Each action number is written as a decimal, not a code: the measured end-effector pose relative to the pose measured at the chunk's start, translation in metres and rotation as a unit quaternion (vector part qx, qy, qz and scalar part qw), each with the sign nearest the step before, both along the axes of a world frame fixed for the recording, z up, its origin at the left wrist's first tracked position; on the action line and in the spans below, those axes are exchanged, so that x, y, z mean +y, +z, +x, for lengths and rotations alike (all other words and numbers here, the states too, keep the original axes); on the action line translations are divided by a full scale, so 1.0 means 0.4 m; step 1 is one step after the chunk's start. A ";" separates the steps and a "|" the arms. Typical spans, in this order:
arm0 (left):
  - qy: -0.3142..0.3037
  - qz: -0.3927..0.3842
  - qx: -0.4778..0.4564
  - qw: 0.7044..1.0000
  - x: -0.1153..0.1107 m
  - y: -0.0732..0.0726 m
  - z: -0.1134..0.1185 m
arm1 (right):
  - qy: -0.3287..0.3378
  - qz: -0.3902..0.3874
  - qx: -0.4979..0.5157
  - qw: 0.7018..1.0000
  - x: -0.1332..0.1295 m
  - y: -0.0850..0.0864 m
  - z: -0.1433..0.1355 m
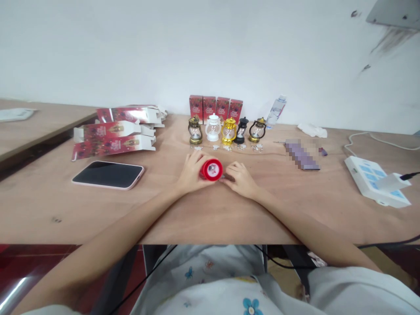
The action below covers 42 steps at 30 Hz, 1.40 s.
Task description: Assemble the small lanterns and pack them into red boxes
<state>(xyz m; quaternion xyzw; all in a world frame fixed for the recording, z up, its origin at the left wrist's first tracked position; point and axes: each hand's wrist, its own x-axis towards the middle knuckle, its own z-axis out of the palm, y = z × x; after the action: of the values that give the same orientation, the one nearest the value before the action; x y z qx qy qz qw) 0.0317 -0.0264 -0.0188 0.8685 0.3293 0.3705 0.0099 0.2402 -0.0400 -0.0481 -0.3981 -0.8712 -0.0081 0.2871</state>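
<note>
My left hand (193,174) is wrapped round a small red lantern (212,169), tipped so that its round base with a pale centre faces me. Close to the lantern's right side is my right hand (242,179), its thumb and fingers pinched together at a tiny silvery piece (222,177) too small to name. Beyond my hands a row of small lanterns stands upright: a bronze one (195,132), a white one (213,128), a gold one (229,132), a black one (241,131) and another bronze one (257,131). Small silvery bits (226,148) lie before them.
Red printed boxes (209,109) stand against the wall. Flattened red cartons (114,142) and a phone (108,174) lie left. To the right are a clear bottle (276,111), crumpled tissue (312,130), a blurred purple item (303,155) and a white power strip (376,180) with cables.
</note>
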 end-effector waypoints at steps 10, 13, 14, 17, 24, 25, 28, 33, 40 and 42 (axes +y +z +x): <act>0.033 -0.007 -0.001 0.999 0.004 -0.001 -0.005 | 0.038 0.004 0.111 0.993 -0.002 0.000 0.006; 0.031 -0.008 0.007 0.999 0.005 -0.004 -0.005 | -0.032 -0.009 0.103 0.994 0.016 -0.008 0.020; 0.029 -0.006 0.008 1.000 0.006 -0.005 -0.004 | -0.044 -0.019 0.090 0.995 0.022 -0.011 0.025; 0.021 0.005 0.009 1.000 0.008 -0.007 -0.002 | -0.050 -0.027 0.058 0.997 0.036 -0.021 0.033; 0.010 0.021 0.005 1.000 0.007 -0.005 -0.002 | -0.024 0.055 0.125 0.990 0.009 0.001 0.016; 0.009 0.023 0.007 1.000 0.006 -0.005 -0.002 | -0.024 0.068 0.168 0.983 -0.003 0.011 0.009; 0.006 0.025 0.017 1.000 0.005 -0.005 0.001 | -0.038 0.103 0.295 0.949 -0.045 0.039 -0.016; -0.023 0.043 0.030 0.998 -0.009 -0.006 0.014 | 0.021 0.162 0.330 0.930 -0.080 0.052 -0.044; -0.044 0.082 0.036 0.995 -0.029 -0.012 0.029 | 0.060 0.154 0.306 0.938 -0.080 0.054 -0.044; -0.044 0.086 0.038 0.995 -0.028 -0.013 0.029 | 0.054 0.125 0.318 0.938 -0.078 0.050 -0.046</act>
<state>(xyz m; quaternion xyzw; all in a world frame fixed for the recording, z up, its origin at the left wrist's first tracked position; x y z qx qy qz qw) 0.0433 -0.0375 -0.0242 0.8932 0.2577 0.3636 -0.0604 0.2219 -0.0714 -0.0281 -0.2930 -0.7466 0.0255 0.5967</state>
